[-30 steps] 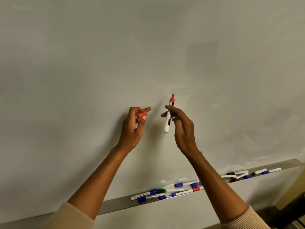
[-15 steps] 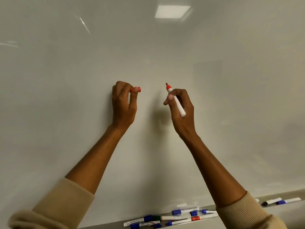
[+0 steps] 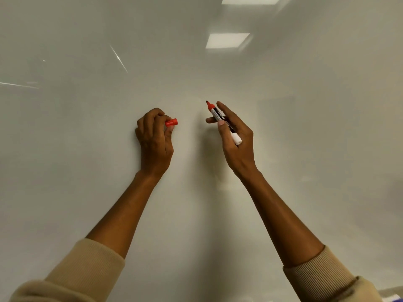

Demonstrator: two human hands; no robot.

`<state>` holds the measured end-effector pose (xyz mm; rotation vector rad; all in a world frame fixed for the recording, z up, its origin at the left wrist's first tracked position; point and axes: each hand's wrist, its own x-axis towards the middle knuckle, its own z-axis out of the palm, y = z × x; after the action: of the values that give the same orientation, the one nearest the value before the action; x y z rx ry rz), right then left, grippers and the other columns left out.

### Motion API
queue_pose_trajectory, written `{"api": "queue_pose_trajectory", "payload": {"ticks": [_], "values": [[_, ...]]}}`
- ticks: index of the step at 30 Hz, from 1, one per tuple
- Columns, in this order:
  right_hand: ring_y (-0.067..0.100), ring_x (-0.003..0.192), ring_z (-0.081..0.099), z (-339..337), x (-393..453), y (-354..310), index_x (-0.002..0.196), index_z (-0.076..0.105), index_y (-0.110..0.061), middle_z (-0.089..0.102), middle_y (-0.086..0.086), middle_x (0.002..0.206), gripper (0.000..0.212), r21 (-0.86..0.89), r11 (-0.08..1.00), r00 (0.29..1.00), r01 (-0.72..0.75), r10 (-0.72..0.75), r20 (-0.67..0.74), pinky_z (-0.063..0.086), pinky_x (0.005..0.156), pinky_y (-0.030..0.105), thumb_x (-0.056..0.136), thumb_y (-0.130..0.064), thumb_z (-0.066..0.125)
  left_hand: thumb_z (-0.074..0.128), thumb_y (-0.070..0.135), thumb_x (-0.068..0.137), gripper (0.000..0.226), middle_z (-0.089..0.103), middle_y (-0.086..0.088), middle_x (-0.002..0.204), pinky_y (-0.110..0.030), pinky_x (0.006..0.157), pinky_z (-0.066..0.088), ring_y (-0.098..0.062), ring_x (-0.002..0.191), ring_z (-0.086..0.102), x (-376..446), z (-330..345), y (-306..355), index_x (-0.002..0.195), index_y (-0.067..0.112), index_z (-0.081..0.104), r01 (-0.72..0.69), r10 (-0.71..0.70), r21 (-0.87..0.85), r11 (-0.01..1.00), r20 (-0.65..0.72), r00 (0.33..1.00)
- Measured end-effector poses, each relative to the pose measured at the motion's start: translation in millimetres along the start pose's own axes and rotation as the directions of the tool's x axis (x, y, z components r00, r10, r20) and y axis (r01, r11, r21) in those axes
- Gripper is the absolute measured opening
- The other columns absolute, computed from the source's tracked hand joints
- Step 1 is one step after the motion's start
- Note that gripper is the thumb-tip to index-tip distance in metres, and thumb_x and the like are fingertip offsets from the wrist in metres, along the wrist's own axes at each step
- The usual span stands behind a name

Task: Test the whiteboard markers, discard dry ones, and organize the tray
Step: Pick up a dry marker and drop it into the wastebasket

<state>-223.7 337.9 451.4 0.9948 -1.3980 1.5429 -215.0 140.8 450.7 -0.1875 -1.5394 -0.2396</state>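
Note:
A white whiteboard [image 3: 87,149] fills the view. My right hand [image 3: 236,138] holds an uncapped red marker [image 3: 221,118] between thumb and fingers, its dark tip pointing up and left, at or just off the board. My left hand [image 3: 153,136] is raised beside it, about a hand's width to the left, and pinches the marker's red cap [image 3: 171,122] between thumb and curled fingers. No ink mark shows on the board near the tip. The marker tray is out of view apart from a sliver at the bottom right corner.
Ceiling lights [image 3: 226,40] reflect in the upper right of the board. Thin bright streaks [image 3: 118,58] lie on its upper left. Beige sleeves [image 3: 87,269] cover both forearms near the bottom edge.
The view has tilted upward, so the tray with its markers dropped out of sight. Both hands rose along the board, and the right hand turned the marker's tip toward the board.

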Motion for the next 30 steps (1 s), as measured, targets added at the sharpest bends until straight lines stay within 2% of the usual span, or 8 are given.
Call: {"api": "queue_pose_trajectory", "payload": {"ticks": [4,8,11,16,20,24,27,30], "values": [[0.012,0.104,0.069,13,11,5,0.126,0.061,-0.009,0.074,0.004,0.111,0.03,-0.023,1.0,1.0,0.003,-0.003,0.002,0.055,0.09,0.026,0.098,-0.02,0.057,0.049,0.023,0.101,0.017,0.06,-0.012,0.122,-0.039,0.084,0.045,-0.03,0.112,0.052,-5,11,-6,0.109,0.011,0.058,-0.049,0.056,0.179,0.983,-0.036,0.998],[0.015,0.104,0.068,25,20,14,0.126,0.066,-0.015,0.073,0.001,0.115,0.032,-0.14,0.988,0.997,0.067,-0.072,-0.034,0.058,0.087,0.037,0.096,-0.027,0.064,0.047,0.026,0.102,0.019,0.06,-0.013,0.127,-0.045,0.093,0.043,-0.029,0.119,0.05,-7,15,-9,0.113,0.014,0.056,-0.088,0.105,0.246,0.965,-0.055,0.993],[0.015,0.098,0.067,29,26,18,0.124,0.069,-0.011,0.074,0.002,0.111,0.031,-0.23,0.962,0.983,0.146,-0.167,-0.072,0.057,0.082,0.032,0.094,-0.021,0.066,0.049,0.026,0.102,0.018,0.057,-0.012,0.133,-0.045,0.098,0.039,-0.028,0.124,0.047,-8,16,-11,0.114,0.014,0.056,-0.092,0.11,0.272,0.958,-0.054,0.992],[0.016,0.09,0.067,26,24,21,0.12,0.071,-0.006,0.075,0.003,0.104,0.029,-0.248,0.955,0.959,0.161,-0.211,-0.19,0.054,0.078,0.022,0.091,-0.01,0.068,0.051,0.026,0.102,0.016,0.057,-0.01,0.135,-0.044,0.098,0.037,-0.027,0.125,0.046,-7,16,-9,0.111,0.015,0.058,-0.091,0.112,0.292,0.952,-0.055,0.992],[0.016,0.087,0.065,20,5,30,0.117,0.072,-0.007,0.074,0.001,0.096,0.028,-0.301,0.933,0.965,0.199,-0.24,-0.107,0.054,0.074,0.028,0.089,-0.011,0.068,0.051,0.026,0.101,0.016,0.056,-0.01,0.135,-0.044,0.098,0.037,-0.027,0.126,0.045,-7,15,-9,0.112,0.016,0.058,-0.084,0.103,0.295,0.952,-0.051,0.993],[0.016,0.085,0.064,11,-7,31,0.115,0.073,-0.008,0.072,-0.003,0.094,0.027,-0.287,0.947,0.969,0.147,-0.196,-0.153,0.053,0.072,0.028,0.089,-0.009,0.069,0.049,0.027,0.102,0.018,0.056,-0.01,0.136,-0.045,0.099,0.038,-0.027,0.126,0.045,-7,13,-7,0.111,0.015,0.06,-0.06,0.072,0.272,0.961,-0.037,0.997],[0.016,0.084,0.063,5,-18,30,0.114,0.073,-0.009,0.072,0.0,0.091,0.026,-0.34,0.924,0.975,0.174,-0.21,-0.072,0.052,0.072,0.03,0.088,-0.011,0.069,0.049,0.027,0.102,0.018,0.054,-0.009,0.138,-0.045,0.1,0.036,-0.027,0.128,0.044,-7,9,-2,0.109,0.015,0.061,-0.039,0.044,0.249,0.968,-0.011,0.999],[0.016,0.086,0.066,-11,-22,32,0.115,0.074,-0.011,0.073,-0.002,0.093,0.026,-0.311,0.947,0.978,0.084,-0.139,-0.157,0.054,0.075,0.036,0.09,-0.013,0.068,0.052,0.025,0.101,0.016,0.051,-0.008,0.141,-0.045,0.102,0.035,-0.028,0.131,0.043,-12,3,5,0.106,0.014,0.062,0.01,-0.014,0.157,0.988,0.029,0.999]]}}
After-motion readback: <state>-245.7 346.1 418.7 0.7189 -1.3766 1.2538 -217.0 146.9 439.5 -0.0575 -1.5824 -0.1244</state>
